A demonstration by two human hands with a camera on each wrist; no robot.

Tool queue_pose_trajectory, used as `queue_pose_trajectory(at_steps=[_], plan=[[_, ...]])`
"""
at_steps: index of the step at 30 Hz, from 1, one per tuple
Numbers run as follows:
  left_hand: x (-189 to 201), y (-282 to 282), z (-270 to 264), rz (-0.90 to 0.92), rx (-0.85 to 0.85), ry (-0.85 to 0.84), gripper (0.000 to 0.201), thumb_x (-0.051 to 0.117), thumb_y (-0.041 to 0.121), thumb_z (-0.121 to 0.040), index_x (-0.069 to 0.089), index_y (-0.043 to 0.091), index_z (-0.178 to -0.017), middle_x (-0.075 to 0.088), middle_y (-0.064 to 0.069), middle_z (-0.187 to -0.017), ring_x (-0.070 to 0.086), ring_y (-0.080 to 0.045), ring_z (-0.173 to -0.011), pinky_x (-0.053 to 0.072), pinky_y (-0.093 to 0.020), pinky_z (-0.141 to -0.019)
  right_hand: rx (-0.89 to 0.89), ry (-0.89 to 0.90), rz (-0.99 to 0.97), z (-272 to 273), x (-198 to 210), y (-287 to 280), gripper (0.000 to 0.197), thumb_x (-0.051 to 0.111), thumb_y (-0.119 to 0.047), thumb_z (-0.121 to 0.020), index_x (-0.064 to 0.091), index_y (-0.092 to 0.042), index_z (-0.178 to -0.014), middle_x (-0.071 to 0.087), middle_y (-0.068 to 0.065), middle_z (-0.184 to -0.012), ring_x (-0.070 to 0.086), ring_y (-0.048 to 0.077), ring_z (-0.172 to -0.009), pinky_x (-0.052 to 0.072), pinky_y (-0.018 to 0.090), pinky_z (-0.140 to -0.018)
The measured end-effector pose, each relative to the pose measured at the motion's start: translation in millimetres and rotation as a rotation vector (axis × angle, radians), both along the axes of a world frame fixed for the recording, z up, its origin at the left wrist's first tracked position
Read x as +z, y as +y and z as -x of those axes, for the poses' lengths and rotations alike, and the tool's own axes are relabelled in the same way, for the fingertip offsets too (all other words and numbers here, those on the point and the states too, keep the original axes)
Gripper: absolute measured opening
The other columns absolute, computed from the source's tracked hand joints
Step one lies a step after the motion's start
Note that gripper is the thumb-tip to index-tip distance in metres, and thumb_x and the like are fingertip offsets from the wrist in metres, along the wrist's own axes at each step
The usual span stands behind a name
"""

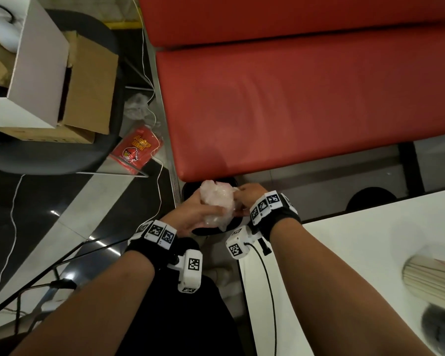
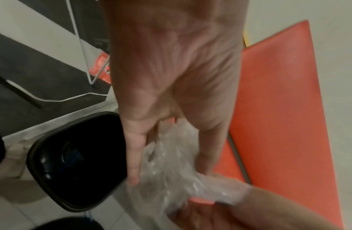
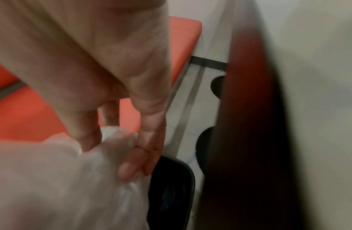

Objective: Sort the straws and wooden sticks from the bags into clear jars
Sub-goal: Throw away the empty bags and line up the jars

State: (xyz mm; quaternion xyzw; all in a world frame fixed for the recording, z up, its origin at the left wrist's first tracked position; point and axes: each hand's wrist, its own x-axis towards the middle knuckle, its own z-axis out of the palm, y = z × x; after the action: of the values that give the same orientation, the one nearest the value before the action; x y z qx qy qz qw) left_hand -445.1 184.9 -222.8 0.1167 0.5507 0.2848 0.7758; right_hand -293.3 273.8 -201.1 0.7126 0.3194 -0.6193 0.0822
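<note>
Both forearms reach forward and down past the near left corner of the white tabletop (image 1: 344, 253), wrists bent so the hands meet above a black bin (image 2: 76, 157) on the floor. Left hand (image 1: 190, 214) lies palm-up under a crumpled clear plastic bag (image 1: 217, 204), its fingers (image 2: 134, 158) and thumb curled round the lower part of the wad. Right hand (image 1: 247, 195) comes in from the other side, back of the hand upward, its fingertips (image 3: 129, 169) pinching the bag's upper right edge. The bag is bunched into an irregular lump, its longer dimension running roughly from the left palm away toward the red bench (image 1: 293, 111); whether anything is inside it cannot be made out. On the tabletop, near its right edge and well apart from the hands, a bundle of wooden sticks (image 1: 432, 278) lies blurred, ends facing left, long axis running toward the right edge. Beyond the bin stands the bench, and left of it on the floor lie a red printed packet (image 1: 135, 150) and a cardboard box (image 1: 88, 86).
</note>
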Motion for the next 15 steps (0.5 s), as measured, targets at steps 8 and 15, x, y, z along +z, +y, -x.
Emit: queue_pose_trajectory(at_steps=[8, 15], plan=[[-54, 12, -8, 0.202, 0.041, 0.387, 0.052, 0.077, 0.015, -0.079, 0.057, 0.004, -0.126, 0.067, -0.018, -0.114, 0.066, -0.034, -0.104, 0.053, -0.053, -0.093, -0.378, 0.182, 0.252, 5, -20, -10, 0.018, 0.053, -0.001, -0.101, 0.055, 0.007, -0.117, 0.057, 0.029, -0.116, 0.063, 0.047, -0.103, 0.058, 0.052, -0.086], [-84, 25, -33, 0.317, -0.244, 0.545, 0.043, 0.067, 0.026, -0.090, 0.059, -0.006, -0.117, 0.066, -0.025, -0.112, 0.066, -0.039, -0.101, 0.055, -0.050, -0.089, -0.181, 0.095, 0.205, 19, -33, -12, 0.038, 0.053, -0.014, -0.102, 0.052, 0.001, -0.137, 0.056, 0.016, -0.107, 0.060, 0.040, -0.120, 0.051, 0.050, -0.103]])
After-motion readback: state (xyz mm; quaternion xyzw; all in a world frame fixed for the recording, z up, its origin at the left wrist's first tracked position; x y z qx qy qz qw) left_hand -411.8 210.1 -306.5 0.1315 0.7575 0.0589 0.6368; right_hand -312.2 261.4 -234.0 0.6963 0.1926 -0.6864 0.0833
